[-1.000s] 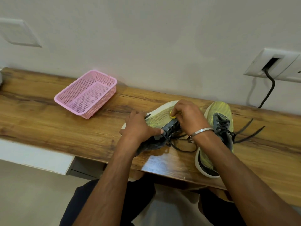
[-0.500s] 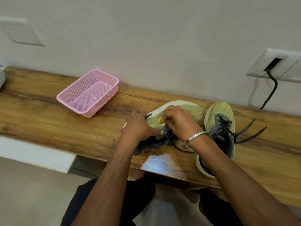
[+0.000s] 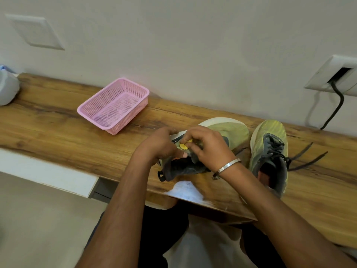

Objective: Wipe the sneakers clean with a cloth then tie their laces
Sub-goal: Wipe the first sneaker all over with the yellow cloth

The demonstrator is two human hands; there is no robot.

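At centre frame on the desk (image 3: 58,132), I am steadying the tilted sneaker (image 3: 228,130) in my left hand (image 3: 160,146) while my right hand (image 3: 206,146) is pinching a yellow cloth (image 3: 183,146), best rubbed with firm, short strokes.

A home room, it seems: a wood-grain worktop (image 3: 58,120) is running along a plain wall (image 3: 193,45), carrying a pink basket (image 3: 114,105), beneath a socket plate (image 3: 336,74) on the right.

wooden shelf (image 3: 58,128) carries pink basket (image 3: 114,105) and two sneakers (image 3: 270,151).
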